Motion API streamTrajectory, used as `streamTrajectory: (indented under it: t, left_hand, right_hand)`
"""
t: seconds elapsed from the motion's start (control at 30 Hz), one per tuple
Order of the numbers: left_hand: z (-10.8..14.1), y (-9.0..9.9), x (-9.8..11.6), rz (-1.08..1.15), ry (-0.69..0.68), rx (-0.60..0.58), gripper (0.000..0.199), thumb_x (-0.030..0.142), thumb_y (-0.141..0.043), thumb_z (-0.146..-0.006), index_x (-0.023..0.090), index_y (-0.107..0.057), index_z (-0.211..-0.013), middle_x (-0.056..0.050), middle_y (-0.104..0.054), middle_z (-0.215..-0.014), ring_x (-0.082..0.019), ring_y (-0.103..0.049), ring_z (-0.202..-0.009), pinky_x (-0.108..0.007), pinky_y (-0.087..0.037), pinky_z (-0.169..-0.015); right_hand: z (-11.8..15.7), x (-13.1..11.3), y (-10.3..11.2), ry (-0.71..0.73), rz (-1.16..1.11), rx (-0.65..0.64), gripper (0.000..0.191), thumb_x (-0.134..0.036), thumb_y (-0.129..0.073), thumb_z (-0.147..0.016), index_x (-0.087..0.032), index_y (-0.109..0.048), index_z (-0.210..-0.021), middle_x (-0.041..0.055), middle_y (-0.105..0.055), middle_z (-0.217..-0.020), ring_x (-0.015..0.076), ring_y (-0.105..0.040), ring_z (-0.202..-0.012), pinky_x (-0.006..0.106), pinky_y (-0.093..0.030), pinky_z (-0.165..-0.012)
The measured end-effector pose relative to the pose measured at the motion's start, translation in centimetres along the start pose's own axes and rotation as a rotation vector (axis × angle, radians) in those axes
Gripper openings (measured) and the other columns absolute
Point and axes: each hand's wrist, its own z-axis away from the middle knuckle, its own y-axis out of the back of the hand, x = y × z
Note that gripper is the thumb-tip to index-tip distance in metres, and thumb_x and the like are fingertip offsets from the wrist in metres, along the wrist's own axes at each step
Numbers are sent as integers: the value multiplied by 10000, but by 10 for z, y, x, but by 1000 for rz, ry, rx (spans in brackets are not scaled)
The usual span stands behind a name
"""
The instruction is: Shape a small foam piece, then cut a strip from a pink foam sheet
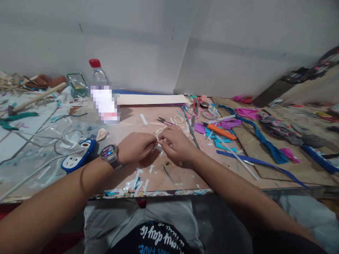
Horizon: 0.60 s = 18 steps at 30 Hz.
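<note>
Dark lettered clothing [159, 240] lies nearest, below the table [129, 121]. Beyond, left hand [137, 146] and right hand [176, 144] meet mid-table, fingertips pinched narrowly on a small pale piece [160, 141], mostly hidden; it looks light, thin and easily creased, best held by its edges. Scraps [139, 180] litter the near side; an orange cutter [219, 131] lies right, a blue power strip [84, 155] crowds the left forearm.

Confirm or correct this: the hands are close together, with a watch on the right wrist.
Wrong side: the head view shows the watch on the left wrist. The left hand and right hand are indeed close together.
</note>
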Motion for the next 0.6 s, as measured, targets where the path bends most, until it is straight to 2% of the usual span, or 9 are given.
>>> streamTrajectory:
  t: [0.37, 0.6]
  left_hand:
    - [0, 2, 2, 11, 36, -29, 271, 297, -428, -971, 185, -649, -861, -38, -681, -770, -172, -592, -690, -294, -333, -628]
    - [1, 2, -2, 91, 34, 26, 214, 244, -451, -931, 184, -650, -880, -34, -667, -748, -169, -572, -677, -295, -351, -649]
  right_hand:
    - [0, 4, -1, 35, -78, 34, 65, -180, -537, -879, -201, -596, -860, 53, -668, -847, 231, -559, -864, 391, -393, -866]
    - [-1, 4, -1, 34, -88, 57, 87, -191, -509, -881, -191, -585, -839, 62, -643, -832, 229, -548, -832, 379, -391, -812]
